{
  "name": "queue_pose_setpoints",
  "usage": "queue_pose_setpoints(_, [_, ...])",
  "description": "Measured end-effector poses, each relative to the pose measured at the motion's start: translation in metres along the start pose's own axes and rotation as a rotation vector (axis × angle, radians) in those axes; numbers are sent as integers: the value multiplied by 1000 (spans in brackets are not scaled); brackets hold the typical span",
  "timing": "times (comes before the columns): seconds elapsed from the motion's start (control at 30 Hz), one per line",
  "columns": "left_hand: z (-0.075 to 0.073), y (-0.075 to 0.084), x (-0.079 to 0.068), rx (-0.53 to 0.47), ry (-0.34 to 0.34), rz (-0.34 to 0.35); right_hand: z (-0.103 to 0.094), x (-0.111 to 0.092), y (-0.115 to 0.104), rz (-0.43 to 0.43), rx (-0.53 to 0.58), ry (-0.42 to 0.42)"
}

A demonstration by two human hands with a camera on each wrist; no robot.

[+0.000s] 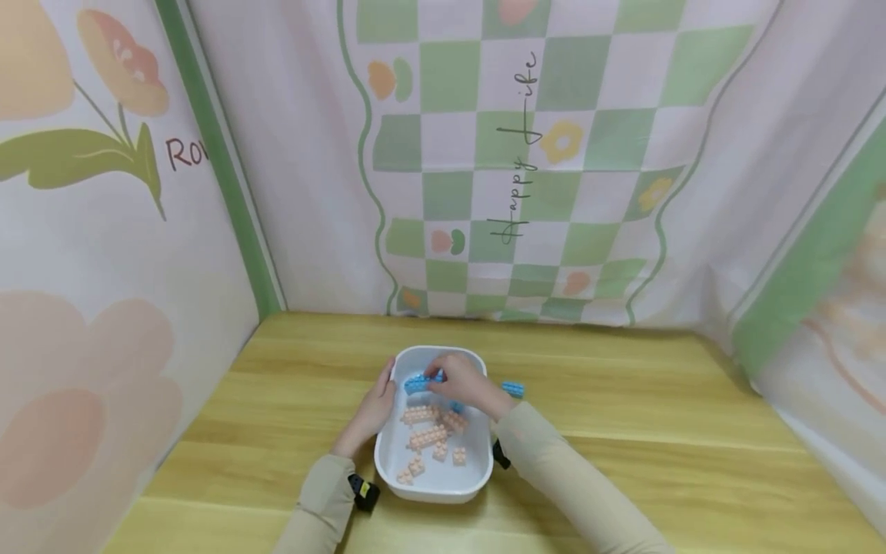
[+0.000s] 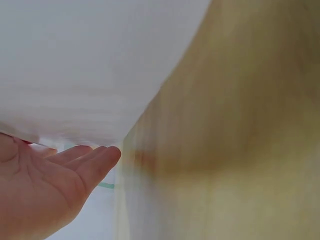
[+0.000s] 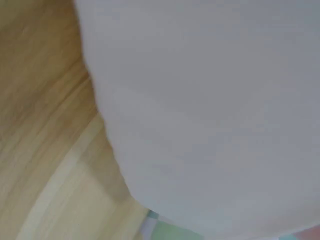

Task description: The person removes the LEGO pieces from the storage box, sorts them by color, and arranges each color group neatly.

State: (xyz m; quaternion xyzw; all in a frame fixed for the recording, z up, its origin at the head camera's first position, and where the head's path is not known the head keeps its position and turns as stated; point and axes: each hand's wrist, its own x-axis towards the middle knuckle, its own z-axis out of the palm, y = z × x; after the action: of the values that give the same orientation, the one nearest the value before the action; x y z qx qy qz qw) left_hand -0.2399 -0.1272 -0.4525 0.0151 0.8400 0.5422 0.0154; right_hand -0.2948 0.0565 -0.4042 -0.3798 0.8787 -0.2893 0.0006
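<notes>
A white plastic basin [image 1: 467,481] stands on the table with blue and peach building bricks inside. My left hand [image 1: 376,402] rests along its left rim. In the left wrist view the fingers [image 2: 100,165] lie fairly straight against the outer wall. My right hand [image 1: 460,378] reaches over the right rim, thumb and fingers pinching at a blue building brick [image 1: 418,384] near the far end. The hand partly covers that brick. Below lie several peach bricks [image 1: 428,438], some long, some small. The basin's wall [image 3: 200,100] fills most of the right wrist view, where no hand shows.
Outside the basin, to its right, a blue brick [image 1: 513,388] lies on the wooden table [image 1: 623,431]. A checked curtain [image 1: 508,154] hangs behind the table's far edge, with a printed curtain [image 1: 104,246] at the left.
</notes>
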Motion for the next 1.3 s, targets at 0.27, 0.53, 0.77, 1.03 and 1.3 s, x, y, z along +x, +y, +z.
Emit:
queue_pose_setpoints(0.27, [1,-1,2,2,17,0,-15,-12,-3,57,48,-22])
queue_pose_setpoints(0.53, [1,0,2,19,44,-12,-40,-30,11,142,45,-16])
queue_pose_setpoints(0.77, [-2,2,1,29,25,-12,-56,-53,31,183,58,81])
queue_pose_setpoints(1.03, [-8,6,0,21,28,-4,-65,-76,55,266,92,104])
queue_pose_setpoints(1.3, [-9,3,1,28,24,-18,-77,-102,85,358,105,112])
